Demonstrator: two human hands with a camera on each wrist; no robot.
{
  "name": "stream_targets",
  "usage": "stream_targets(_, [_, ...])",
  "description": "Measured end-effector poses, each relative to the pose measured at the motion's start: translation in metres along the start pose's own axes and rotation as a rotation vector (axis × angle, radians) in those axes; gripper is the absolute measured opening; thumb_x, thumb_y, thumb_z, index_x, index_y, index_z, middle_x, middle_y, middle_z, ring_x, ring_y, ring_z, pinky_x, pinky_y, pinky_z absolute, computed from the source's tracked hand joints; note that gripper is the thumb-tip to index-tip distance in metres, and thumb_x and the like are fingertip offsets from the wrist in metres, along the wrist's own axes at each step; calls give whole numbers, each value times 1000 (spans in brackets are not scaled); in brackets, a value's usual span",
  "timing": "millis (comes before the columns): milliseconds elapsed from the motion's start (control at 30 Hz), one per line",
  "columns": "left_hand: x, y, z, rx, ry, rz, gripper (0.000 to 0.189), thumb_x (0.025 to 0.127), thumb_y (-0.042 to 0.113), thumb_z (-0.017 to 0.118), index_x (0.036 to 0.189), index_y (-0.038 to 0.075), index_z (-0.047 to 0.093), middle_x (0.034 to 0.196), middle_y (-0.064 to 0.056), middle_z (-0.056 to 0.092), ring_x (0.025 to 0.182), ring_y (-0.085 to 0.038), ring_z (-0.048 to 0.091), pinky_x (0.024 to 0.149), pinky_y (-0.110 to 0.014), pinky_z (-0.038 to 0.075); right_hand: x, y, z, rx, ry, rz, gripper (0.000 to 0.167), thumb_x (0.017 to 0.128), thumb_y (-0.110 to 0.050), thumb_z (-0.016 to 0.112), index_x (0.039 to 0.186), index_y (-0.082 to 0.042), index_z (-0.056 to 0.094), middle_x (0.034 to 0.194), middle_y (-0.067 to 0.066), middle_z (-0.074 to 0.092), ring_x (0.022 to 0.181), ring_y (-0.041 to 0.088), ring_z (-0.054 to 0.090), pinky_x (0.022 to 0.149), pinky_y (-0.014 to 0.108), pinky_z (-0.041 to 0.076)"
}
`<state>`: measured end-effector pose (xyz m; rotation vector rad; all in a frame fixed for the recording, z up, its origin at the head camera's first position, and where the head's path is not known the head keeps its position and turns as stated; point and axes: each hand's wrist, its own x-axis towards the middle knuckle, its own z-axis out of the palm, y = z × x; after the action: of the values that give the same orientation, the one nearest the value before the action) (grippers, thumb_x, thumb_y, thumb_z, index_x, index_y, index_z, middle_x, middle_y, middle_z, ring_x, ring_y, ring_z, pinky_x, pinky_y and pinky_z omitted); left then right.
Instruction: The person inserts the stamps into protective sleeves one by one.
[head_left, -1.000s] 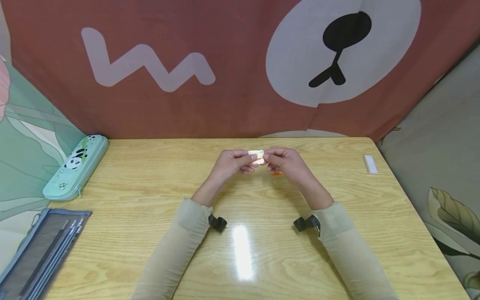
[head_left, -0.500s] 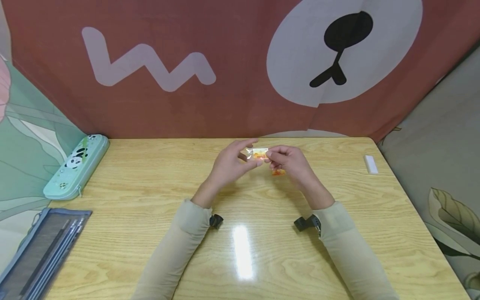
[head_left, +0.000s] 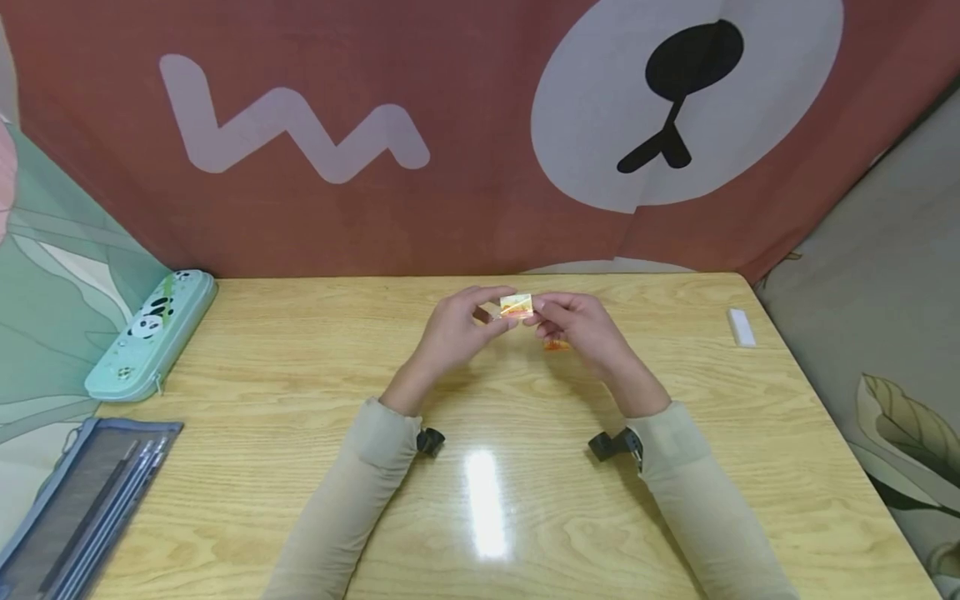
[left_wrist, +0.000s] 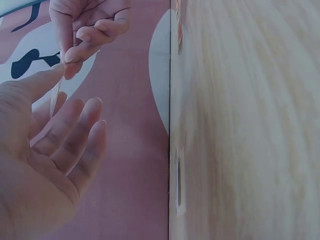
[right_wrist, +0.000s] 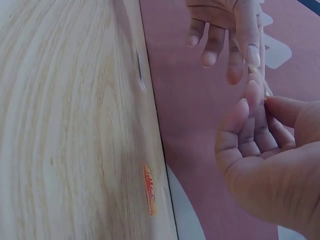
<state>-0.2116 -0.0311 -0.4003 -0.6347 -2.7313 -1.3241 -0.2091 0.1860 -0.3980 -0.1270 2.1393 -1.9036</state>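
Note:
Held up above the back of the table is a small flat packet (head_left: 516,306) with yellow and orange print, seen nearly edge-on in both wrist views. My right hand (head_left: 581,321) pinches its right end between thumb and forefinger, the other fingers curled beneath. At the left end, my left hand (head_left: 457,321) spans the packet, forefinger at the top edge and thumb at the bottom. The left wrist view shows the remaining left fingers (left_wrist: 90,145) spread loosely. Lying on the table below the right hand is a flat orange printed piece (right_wrist: 149,190), partly hidden in the head view.
A small white block (head_left: 741,327) lies near the table's right edge. At the left are a mint panda-print case (head_left: 153,337) and a mesh pouch (head_left: 90,500) with pencils. A brown cloth (head_left: 480,225) hangs right behind the wooden table (head_left: 300,358).
My left hand loosened its pinch on the packet's face, opening finger and thumb wide, then brought them in to its top and bottom edges. The right hand keeps its pinch.

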Motion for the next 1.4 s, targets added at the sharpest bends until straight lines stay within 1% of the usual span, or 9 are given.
stream_targets(133, [0,-1,-1,-5,-12,-2,41,92,34,77,131,28,69,126,2,71,90,-14,72,72,-29,59,0,-2,1,7,-25,5,39,107,-24,54,129,7,62,87,-6,73,73,9,64,72,28,58])
stream_targets(267, [0,-1,-2,-5,-31,-4,40,92,35,76,131,28,69,118,3,73,90,-14,70,73,-29,59,-1,-3,1,5,-35,7,39,107,-26,54,125,7,63,85,-7,73,73,9,64,71,27,58])
stream_targets(400, [0,-2,-4,-26,-48,-6,40,93,36,76,131,28,69,115,2,73,90,-14,70,71,-29,58,-1,-2,2,4,-39,0,37,107,-23,54,125,7,63,84,-8,73,74,8,64,72,27,58])
stream_targets(667, [0,-2,-4,-49,-73,-14,41,93,39,75,132,29,68,131,3,69,91,-13,69,67,-28,57,2,0,2,15,-40,-9,31,105,-19,56,119,8,63,84,-5,70,73,9,63,71,26,58])
stream_targets(767, [0,-2,-4,-53,-72,-2,40,93,38,75,132,29,69,132,3,69,90,-13,70,66,-28,57,2,0,2,11,-38,-14,29,104,-20,58,115,7,64,84,-4,68,74,9,63,73,26,58])
stream_targets(900, [1,-1,-3,-44,-71,20,40,93,37,75,132,29,69,132,3,69,88,-12,71,67,-27,58,2,1,1,15,-31,-23,23,104,-21,60,105,1,67,82,-4,67,73,9,63,74,28,59])
stream_targets(1067, [-1,2,-3,-28,-67,34,41,93,38,74,133,27,68,134,2,69,88,-12,71,68,-26,58,2,1,1,31,-28,-35,18,103,-18,61,96,-3,67,79,-4,67,71,9,62,71,28,58])
stream_targets(1233, [-2,3,-3,-1,-64,41,42,93,38,74,133,26,68,134,2,69,88,-13,70,69,-27,57,4,3,3,27,-14,-25,15,102,-17,62,96,-4,67,77,-5,67,71,9,62,71,27,58])
stream_targets(1400, [-1,2,-2,30,-62,52,42,93,39,74,132,25,69,132,1,70,88,-13,70,71,-28,57,4,4,2,2,-13,-8,19,101,-19,64,104,-1,69,81,-4,69,72,9,63,74,29,60])
